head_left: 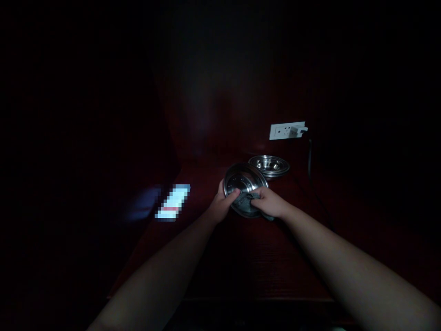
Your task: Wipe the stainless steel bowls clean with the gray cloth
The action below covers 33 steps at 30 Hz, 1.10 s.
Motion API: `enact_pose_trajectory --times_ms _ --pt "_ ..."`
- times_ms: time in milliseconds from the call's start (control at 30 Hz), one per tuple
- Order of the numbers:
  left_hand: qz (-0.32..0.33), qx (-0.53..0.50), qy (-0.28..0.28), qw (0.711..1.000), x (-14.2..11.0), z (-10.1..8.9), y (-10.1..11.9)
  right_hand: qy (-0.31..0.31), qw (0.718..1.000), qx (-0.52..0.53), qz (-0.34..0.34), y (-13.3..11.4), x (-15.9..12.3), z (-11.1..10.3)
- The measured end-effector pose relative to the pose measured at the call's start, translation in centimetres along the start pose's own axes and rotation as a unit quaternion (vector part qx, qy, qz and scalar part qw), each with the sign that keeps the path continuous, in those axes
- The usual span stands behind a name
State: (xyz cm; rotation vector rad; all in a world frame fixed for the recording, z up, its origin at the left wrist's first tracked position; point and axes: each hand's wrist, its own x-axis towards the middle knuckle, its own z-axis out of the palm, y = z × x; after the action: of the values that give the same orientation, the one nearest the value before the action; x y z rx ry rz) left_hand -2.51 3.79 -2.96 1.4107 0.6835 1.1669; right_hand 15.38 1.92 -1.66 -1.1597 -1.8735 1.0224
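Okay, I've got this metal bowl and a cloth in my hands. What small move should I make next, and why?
Probably slide your right hand and the cloth along the bowl's inner surface: the cloth already lies against it, and your left hand grips the rim, which should keep it steady.

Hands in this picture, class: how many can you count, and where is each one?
2: the left hand grips the left side of the tilted metal bowl, thumb inside the rim; the right hand holds a dark cloth against the bowl's inside.
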Motion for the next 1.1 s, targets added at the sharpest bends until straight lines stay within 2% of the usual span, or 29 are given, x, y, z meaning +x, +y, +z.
enact_pose_trajectory --times_ms 133,267,467,667,1000,1100 --pt "0.005 -0.017 -0.01 1.0 -0.1 0.3 0.1 0.001 1.0 0.013 -0.001 0.0 0.0 0.0" --pt "0.015 -0.009 0.035 0.999 0.4 0.2 -0.4 -0.008 1.0 -0.001 -0.021 -0.5 -0.1 0.1" --pt "0.005 -0.002 0.085 0.996 1.1 -0.1 -1.0 0.003 0.992 -0.123 -0.018 -1.0 -0.3 -0.2" --pt "-0.001 -0.001 0.072 0.997 1.0 -0.1 -0.5 0.041 0.972 -0.229 -0.006 -1.4 -0.5 -0.5" --pt "-0.006 0.015 0.074 0.997 0.7 -0.1 -0.3 0.037 0.979 -0.202 0.011 -1.2 -0.4 -0.5" --pt "-0.006 0.019 0.056 0.998 0.4 0.0 -0.2 0.043 0.984 -0.172 0.007 -0.9 -0.2 -0.5"
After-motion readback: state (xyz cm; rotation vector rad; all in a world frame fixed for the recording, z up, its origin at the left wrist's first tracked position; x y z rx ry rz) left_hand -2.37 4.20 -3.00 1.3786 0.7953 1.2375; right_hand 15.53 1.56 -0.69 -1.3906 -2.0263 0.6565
